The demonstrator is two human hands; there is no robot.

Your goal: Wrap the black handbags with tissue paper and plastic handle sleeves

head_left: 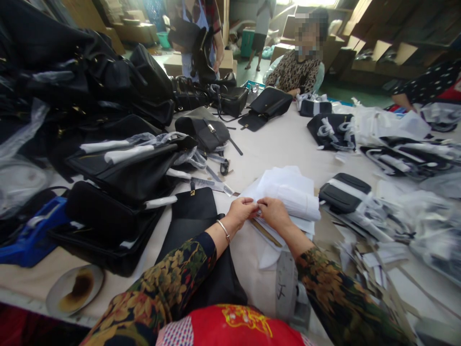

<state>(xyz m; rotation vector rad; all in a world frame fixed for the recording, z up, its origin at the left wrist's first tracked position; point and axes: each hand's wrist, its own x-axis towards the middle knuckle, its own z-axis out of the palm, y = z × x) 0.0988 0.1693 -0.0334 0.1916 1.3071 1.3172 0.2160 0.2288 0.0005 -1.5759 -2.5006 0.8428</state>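
My left hand [241,211] and my right hand [274,213] meet fingertip to fingertip over a stack of white tissue paper sheets [291,192]. Both pinch the near edge of the top sheet. A thin wooden stick [264,231] lies under the paper just below my right hand. A flat black bag [196,226] lies on the table to the left of my left hand, its gold clasp at the top. A bangle sits on my left wrist.
A heap of black handbags [108,110] fills the left side. A blue tape dispenser [32,235] and a stained dish [74,288] sit near the left front edge. Wrapped black straps and plastic bags [396,211] crowd the right. Other people work across the table [284,144].
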